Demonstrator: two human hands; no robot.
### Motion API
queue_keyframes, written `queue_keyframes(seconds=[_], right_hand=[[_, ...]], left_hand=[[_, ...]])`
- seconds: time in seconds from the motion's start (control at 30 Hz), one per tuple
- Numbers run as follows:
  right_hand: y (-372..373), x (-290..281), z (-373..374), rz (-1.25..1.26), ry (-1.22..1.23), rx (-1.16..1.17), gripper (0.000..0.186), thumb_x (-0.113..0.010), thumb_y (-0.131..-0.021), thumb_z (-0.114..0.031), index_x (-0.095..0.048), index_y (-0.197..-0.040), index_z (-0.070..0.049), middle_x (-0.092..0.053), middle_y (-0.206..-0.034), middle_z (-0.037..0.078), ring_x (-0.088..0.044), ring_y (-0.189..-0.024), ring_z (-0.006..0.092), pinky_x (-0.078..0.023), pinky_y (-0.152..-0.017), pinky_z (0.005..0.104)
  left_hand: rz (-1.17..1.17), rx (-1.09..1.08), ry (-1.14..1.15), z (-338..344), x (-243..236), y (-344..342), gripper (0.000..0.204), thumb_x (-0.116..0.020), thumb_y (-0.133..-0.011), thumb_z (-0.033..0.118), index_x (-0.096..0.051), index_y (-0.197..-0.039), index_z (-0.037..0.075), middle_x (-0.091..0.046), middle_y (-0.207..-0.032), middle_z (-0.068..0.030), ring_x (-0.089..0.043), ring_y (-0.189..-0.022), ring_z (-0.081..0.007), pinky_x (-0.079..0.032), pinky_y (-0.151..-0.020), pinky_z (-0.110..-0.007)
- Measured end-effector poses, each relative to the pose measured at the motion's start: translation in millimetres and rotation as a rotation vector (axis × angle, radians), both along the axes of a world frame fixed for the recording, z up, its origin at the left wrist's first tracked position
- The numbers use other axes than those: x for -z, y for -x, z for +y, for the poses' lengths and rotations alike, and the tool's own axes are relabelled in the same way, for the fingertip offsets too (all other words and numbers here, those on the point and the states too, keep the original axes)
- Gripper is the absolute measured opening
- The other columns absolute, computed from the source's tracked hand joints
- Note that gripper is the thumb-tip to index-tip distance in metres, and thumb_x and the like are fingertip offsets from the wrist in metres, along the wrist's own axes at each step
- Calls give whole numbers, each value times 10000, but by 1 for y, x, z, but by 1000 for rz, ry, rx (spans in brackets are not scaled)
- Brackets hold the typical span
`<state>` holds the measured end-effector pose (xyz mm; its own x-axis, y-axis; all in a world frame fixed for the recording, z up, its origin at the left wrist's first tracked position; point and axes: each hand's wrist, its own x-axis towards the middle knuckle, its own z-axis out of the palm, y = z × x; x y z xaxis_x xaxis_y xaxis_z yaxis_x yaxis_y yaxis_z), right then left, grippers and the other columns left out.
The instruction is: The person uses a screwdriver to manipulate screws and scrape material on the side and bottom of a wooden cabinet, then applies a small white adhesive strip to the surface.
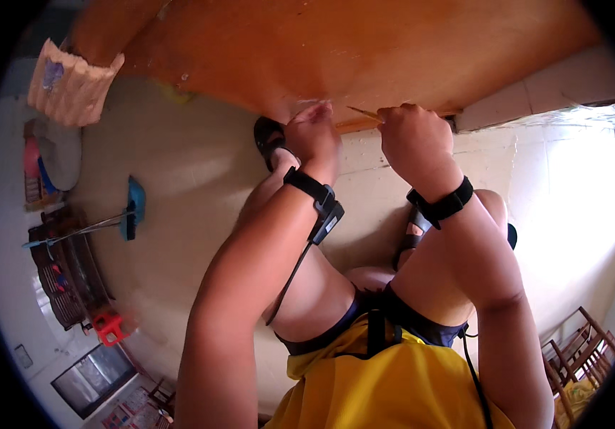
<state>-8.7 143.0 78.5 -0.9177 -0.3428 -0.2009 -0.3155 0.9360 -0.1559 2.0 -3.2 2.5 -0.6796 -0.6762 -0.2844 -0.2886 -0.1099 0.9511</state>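
A brown wooden panel, door-like [407, 50], spans the top of the view. My right hand [416, 139] is closed round a thin, pointed, yellowish-brown tool [366, 113]; its tip points left, close to the panel's lower part. Most of the tool is hidden in my fist, so its kind is unclear. Just left of that tip, my left hand [314, 132] is held up against the panel with its fingers curled together. Whatever they may pinch is too small to make out. Pale scuffs mark the wood near my fingertips.
A pink ribbed piece [75, 84] hangs at the panel's left end. On the tiled floor [179, 164] stand a blue dustpan [134, 204] with a long handle and a red stool [110, 326]. Wooden chairs [582, 347] are at lower right. My sandalled feet are below the panel.
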Motion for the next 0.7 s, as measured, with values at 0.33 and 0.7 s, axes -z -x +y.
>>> queue_keyframes(seconds=[0.33, 0.7], right_hand=[[1, -20, -5, -53, 93, 16, 158, -533, -829, -126, -684, -837, -79, -690, -828, 157, -693, -786, 315, -564, -650, 391], [0, -23, 17, -82, 161, 28, 168, -528, -828, -129, -681, -818, -62, -687, -826, 172, -691, -784, 333, -565, -668, 406]], left_hand=[[121, -286, -94, 5, -19, 8, 83, -655, -802, 26, -693, -828, -43, -699, -811, -93, -641, -755, -179, -498, -724, -278], [147, -413, -50, 39, -38, 13, 75, -605, -754, -26, -674, -781, -38, -689, -801, -90, -626, -708, -182, -497, -685, -293]])
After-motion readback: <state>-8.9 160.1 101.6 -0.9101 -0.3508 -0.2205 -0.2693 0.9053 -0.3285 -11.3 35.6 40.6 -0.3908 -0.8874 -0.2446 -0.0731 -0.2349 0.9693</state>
